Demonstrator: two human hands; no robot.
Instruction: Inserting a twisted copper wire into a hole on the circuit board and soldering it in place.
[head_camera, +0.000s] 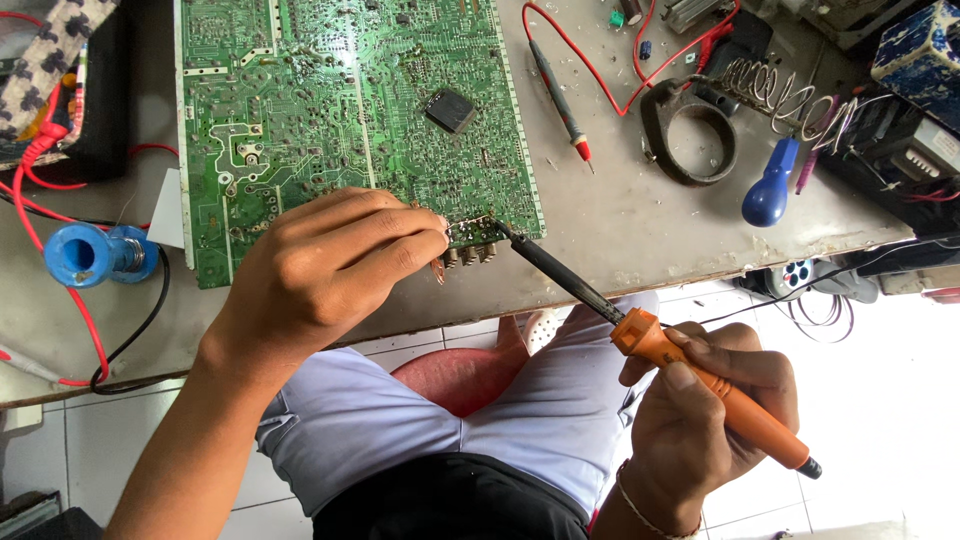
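The right hand (700, 400), nearest the camera, is closed in a pen grip around the orange handle of a soldering iron (640, 335). Its dark shaft runs up and left, and the tip meets the near edge of the green board (350, 110), at a small row of metal connectors (470, 245) that overhang the bench (620, 220). The left hand (330, 265) lies on the board's near corner, fingers curled together and pinched at those connectors; whether a strand of solder is held there cannot be told.

To do this joint well, I judge the tip should rest flat against both pad and pin, the left hand should pin the board so it cannot slide, and its fingertips should keep off the hot metal just beside them.

Farther off, a blue spool (95, 255) stands left of the board. A red probe (560, 95), a black ring (690, 135), a blue-handled tool (770, 190) and a wire coil stand (790, 100) lie to the right.
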